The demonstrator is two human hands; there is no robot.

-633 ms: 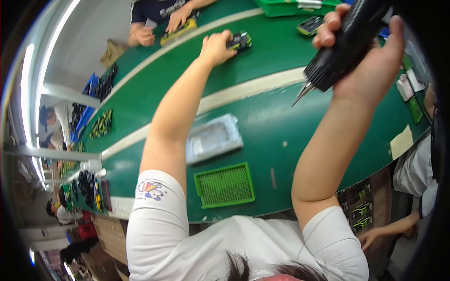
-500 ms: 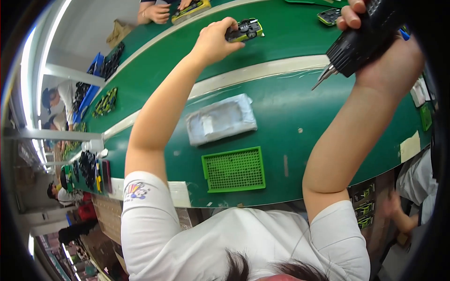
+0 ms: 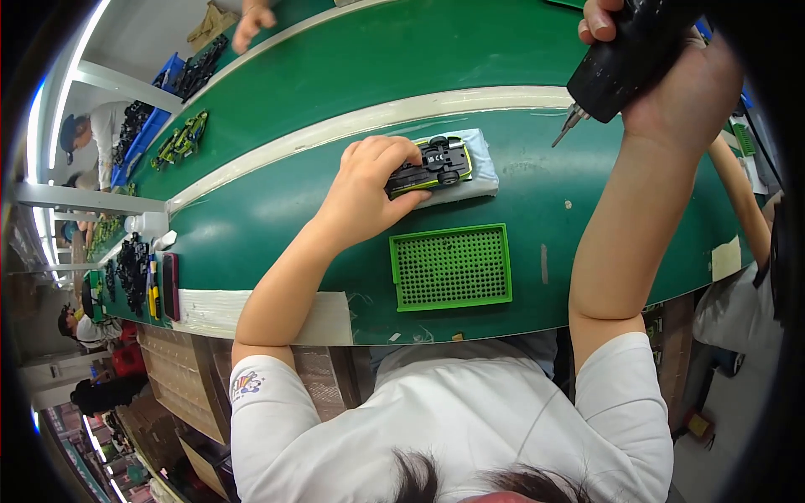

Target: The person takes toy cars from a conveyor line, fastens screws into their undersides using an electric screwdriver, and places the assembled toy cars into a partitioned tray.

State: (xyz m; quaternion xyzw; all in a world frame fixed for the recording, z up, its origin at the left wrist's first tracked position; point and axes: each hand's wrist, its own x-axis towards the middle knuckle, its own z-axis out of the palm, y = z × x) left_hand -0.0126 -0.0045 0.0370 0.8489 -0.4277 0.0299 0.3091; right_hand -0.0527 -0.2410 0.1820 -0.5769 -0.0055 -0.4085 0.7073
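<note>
black-and-lime on the toy car (image 3: pixel 439 161) | all black on the screwdriver (image 3: pixel 622 74) | green dot-grid on the tray (image 3: pixel 451 268) (kinda pegboard-ish tbh)

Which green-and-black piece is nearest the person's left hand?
The toy car gripped in the left hand, underside up over the pale block; the other pieces lie clustered farther left, away from it.

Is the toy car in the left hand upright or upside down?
Upside down: the toy car in the left hand shows its black underside, with wheels facing up.
</note>
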